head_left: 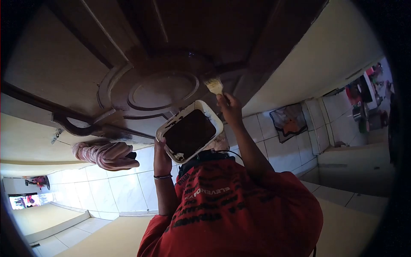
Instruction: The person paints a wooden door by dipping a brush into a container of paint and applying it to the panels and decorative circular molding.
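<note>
My left hand [161, 150] grips the left side of a white plastic tub [217, 121]. Dark brown paint [190, 133] fills the tub, with smears along its inner walls. In my right hand [230, 108] is a paintbrush [214, 85], held by its pale handle with the bristles pointing up toward the door. The bristle tips are at or very near the panelled wooden door [165, 90]; whether they touch is hard to see. Glossy dark brown covers the door's right part, while its left part looks lighter and duller. An oval moulding sits in the middle.
A pink cloth bundle [107, 155] hangs by the door handle [72, 126] on the left. Keys [56, 135] are near the door edge. White tiles [124, 188] cover the floor, with a dark-edged mat [289, 122] on the right. Kitchen items [364, 107] stand far right.
</note>
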The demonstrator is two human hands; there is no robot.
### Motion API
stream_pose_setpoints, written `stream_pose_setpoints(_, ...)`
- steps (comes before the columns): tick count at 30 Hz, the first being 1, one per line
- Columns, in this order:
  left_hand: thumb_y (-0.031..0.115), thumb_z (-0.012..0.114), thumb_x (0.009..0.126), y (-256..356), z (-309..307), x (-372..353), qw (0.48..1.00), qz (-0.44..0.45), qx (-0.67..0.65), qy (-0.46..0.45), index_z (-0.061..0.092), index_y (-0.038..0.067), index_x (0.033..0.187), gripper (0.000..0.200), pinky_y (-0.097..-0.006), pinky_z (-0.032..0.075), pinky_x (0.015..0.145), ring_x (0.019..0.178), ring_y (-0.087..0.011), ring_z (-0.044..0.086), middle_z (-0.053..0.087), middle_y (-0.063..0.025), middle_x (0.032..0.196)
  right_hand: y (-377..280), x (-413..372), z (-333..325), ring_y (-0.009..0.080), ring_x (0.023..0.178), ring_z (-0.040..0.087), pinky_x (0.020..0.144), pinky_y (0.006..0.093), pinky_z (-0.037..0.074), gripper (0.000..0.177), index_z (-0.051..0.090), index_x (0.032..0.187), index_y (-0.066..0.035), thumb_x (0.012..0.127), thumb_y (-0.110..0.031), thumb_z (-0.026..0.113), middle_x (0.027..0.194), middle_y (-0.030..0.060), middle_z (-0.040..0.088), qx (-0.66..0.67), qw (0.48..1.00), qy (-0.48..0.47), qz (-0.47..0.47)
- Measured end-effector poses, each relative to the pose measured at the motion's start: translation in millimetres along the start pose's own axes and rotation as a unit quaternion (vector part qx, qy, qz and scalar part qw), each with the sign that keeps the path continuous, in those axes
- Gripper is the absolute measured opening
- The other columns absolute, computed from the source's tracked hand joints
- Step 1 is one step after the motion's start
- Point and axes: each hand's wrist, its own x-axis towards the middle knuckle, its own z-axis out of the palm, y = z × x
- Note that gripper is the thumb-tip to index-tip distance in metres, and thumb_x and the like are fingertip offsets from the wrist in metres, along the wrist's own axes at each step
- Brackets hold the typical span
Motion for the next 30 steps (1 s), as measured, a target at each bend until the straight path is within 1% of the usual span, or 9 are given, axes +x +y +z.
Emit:
stream_pose_setpoints(8, 0.027, 0.049, 0.099, 1, 8, -1, 1.000, 0.006, -0.017, 0.016, 0.040, 0.001, 0.137, 0.047, -0.0372, 0.036, 0.107, 0.126, -0.0238, 0.047, 0.049, -0.0134, 0.135, -5, -34, -37, 0.0055, 0.066, 0.054, 0.058, 0.0239, 0.044, 0.036, 0.065, 0.111, 0.003, 0.091, -0.026, 0.065, 0.076, 0.0046, 0.065, 0.035, 0.991, 0.015, 0.126)
stream_pose_setpoints(10, 0.026, 0.049, 0.098, -1, 11, 3, 1.000, 0.000, -0.019, 0.007, 0.040, 0.001, 0.136, 0.046, -0.0370, 0.038, 0.106, 0.125, -0.0234, 0.048, 0.050, -0.0132, 0.134, -31, -36, -51, 0.0062, 0.070, 0.054, 0.059, 0.0220, 0.044, 0.041, 0.057, 0.126, 0.002, 0.090, -0.018, 0.063, 0.091, 0.0066, 0.066, 0.172, 0.973, -0.049, 0.148)
stream_pose_setpoints(14, 0.026, 0.049, 0.098, -5, 14, 14, 1.000, -0.010, 0.001, -0.006, 0.040, 0.001, 0.136, 0.046, -0.0367, 0.039, 0.105, 0.124, -0.0230, 0.049, 0.050, -0.0132, 0.133, -78, -46, -68, 0.0086, 0.074, 0.055, 0.060, 0.0218, 0.045, 0.045, 0.050, 0.130, 0.002, 0.089, -0.011, 0.061, 0.104, 0.0101, 0.064, 0.192, 0.963, -0.136, 0.131)
stream_pose_setpoints(16, 0.026, 0.049, 0.098, -3, 26, 16, 1.000, -0.005, 0.010, -0.014, 0.040, 0.001, 0.136, 0.046, -0.0362, 0.039, 0.105, 0.123, -0.0231, 0.049, 0.051, -0.0132, 0.132, -77, -53, -71, 0.0098, 0.073, 0.054, 0.059, 0.0236, 0.045, 0.041, 0.048, 0.126, 0.001, 0.087, -0.008, 0.060, 0.106, 0.0129, 0.062, 0.349, 0.903, -0.223, 0.110)
stream_pose_setpoints(20, 0.025, 0.050, 0.097, -6, 36, 18, 1.000, -0.007, -0.008, -0.028, 0.039, 0.001, 0.136, 0.047, -0.0360, 0.040, 0.104, 0.124, -0.0228, 0.049, 0.051, -0.0130, 0.132, -83, -73, -62, 0.0123, 0.077, 0.054, 0.059, 0.0245, 0.046, 0.039, 0.047, 0.122, -0.002, 0.087, -0.010, 0.062, 0.109, 0.0138, 0.060, 0.396, 0.857, -0.268, 0.194)
stream_pose_setpoints(22, 0.025, 0.050, 0.097, -5, 40, 17, 0.999, -0.021, -0.020, -0.027, 0.039, 0.002, 0.137, 0.047, -0.0359, 0.041, 0.104, 0.124, -0.0225, 0.049, 0.050, -0.0129, 0.133, -82, -77, -55, 0.0126, 0.083, 0.054, 0.059, 0.0239, 0.045, 0.047, 0.047, 0.122, -0.004, 0.083, -0.015, 0.069, 0.109, 0.0132, 0.058, 0.523, 0.768, -0.323, 0.178)
stream_pose_setpoints(26, 0.025, 0.050, 0.098, -10, 35, 17, 0.999, -0.027, -0.001, -0.020, 0.039, 0.002, 0.137, 0.047, -0.0358, 0.041, 0.104, 0.124, -0.0225, 0.049, 0.050, -0.0130, 0.133, -78, -77, -54, 0.0144, 0.087, 0.056, 0.066, 0.0268, 0.048, 0.054, 0.048, 0.121, -0.004, 0.078, -0.022, 0.077, 0.110, 0.0118, 0.057, 0.445, 0.825, -0.338, 0.090)
stream_pose_setpoints(28, 0.026, 0.050, 0.099, -9, 38, 15, 0.999, -0.043, -0.001, -0.001, 0.039, 0.001, 0.137, 0.047, -0.0359, 0.041, 0.104, 0.125, -0.0226, 0.049, 0.050, -0.0130, 0.134, -85, -74, -59, 0.0156, 0.085, 0.057, 0.074, 0.0291, 0.048, 0.052, 0.053, 0.114, -0.002, 0.076, -0.024, 0.080, 0.104, 0.0101, 0.059, 0.074, 0.966, -0.242, -0.045)
stream_pose_setpoints(30, 0.027, 0.050, 0.099, -13, 34, 14, 0.999, -0.033, -0.005, -0.015, 0.038, 0.001, 0.137, 0.048, -0.0358, 0.041, 0.104, 0.125, -0.0225, 0.048, 0.049, -0.0131, 0.134, -88, -66, -58, 0.0164, 0.084, 0.058, 0.077, 0.0299, 0.048, 0.047, 0.055, 0.111, -0.001, 0.077, -0.023, 0.079, 0.100, 0.0095, 0.060, 0.037, 0.982, -0.162, -0.093)
